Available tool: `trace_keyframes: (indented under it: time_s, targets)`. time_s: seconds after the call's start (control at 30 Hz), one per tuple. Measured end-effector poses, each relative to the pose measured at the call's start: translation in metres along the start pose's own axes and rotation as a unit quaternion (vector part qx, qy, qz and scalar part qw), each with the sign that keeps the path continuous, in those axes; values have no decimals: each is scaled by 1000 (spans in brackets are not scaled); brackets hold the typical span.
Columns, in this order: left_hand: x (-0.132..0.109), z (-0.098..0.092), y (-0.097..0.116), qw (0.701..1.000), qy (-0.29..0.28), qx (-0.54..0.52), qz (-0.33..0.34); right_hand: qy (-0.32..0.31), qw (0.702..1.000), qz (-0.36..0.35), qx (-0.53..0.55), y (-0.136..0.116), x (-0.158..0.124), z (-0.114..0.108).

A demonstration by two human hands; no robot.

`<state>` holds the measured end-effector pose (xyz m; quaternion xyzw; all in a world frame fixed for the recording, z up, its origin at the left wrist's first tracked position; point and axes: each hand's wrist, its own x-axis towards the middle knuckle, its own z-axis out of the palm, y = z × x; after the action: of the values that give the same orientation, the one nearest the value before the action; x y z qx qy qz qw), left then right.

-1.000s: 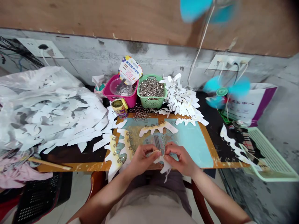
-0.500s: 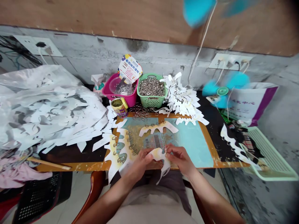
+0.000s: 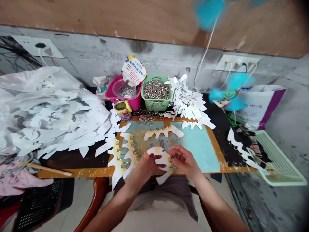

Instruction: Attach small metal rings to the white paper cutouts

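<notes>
Left hand (image 3: 147,167) grips paper cutout (image 3: 160,154) loosely; right hand (image 3: 184,162) seemingly touching.

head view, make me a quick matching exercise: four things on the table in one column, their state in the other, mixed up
Things:
1. green plastic basket
2. pink plastic tub
3. teal fan
4. white paper cutout

States:
A. blades blurred
B. between the left hand and right hand
C. filled with silver rings
D. holds a clear plastic bowl

Pairs: 1-C, 2-D, 3-A, 4-B
</notes>
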<state>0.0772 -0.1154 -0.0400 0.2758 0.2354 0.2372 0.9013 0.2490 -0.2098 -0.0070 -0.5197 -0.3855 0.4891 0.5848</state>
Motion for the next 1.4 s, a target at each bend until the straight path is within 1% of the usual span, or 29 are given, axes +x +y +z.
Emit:
trace_keyframes:
  time_s: [0.1, 0.17, 0.27, 0.33, 0.43, 0.5, 0.63, 0.8, 0.93, 1.0, 1.07, 1.13, 1.2, 1.23, 1.33, 1.4]
  targets:
    - [-6, 10, -8, 995, 92, 25, 9, 35, 999, -13, -34, -1, 0, 6]
    - [-8, 18, -10, 991, 120, 57, 25, 57, 997, -12, -56, -1, 0, 8]
    - [-5, 23, -8, 987, 130, 75, 57, 92, 994, 16, -54, 6, 1, 9]
    - [-1, 21, -7, 984, 133, 85, 78, 109, 993, 26, -37, 12, 1, 8]
    - [4, 16, -10, 979, 135, 106, 108, 113, 993, 24, -31, 19, 0, 8]
    - [5, 14, -13, 974, 149, 117, 123, 124, 991, 8, -49, 19, 0, 9]
    - [6, 16, -15, 963, 183, 148, 132, 165, 978, -55, -116, 14, 4, 12]
    - [9, 16, -14, 955, 173, 197, 138, 190, 959, -97, -188, 16, 12, 15]
    - [14, 11, -15, 949, 193, 199, 147, 192, 956, -119, -185, 18, 13, 12]
    - [15, 8, -15, 946, 194, 210, 154, 178, 962, -112, -175, 15, 12, 8]
    - [16, 7, -16, 944, 194, 219, 154, 143, 970, -93, -173, 12, 10, 4]
    - [17, 8, -16, 944, 198, 217, 150, 94, 977, -69, -177, 10, 10, 1]
    - [17, 10, -16, 945, 199, 211, 152, 71, 978, -52, -187, 10, 12, -1]
    - [17, 10, -16, 945, 199, 207, 154, 77, 976, -49, -195, 11, 13, -1]
    - [16, 12, -16, 949, 195, 190, 159, 119, 968, -49, -215, 15, 17, 1]
    - [16, 12, -16, 951, 196, 178, 162, 131, 970, -49, -199, 17, 20, 4]
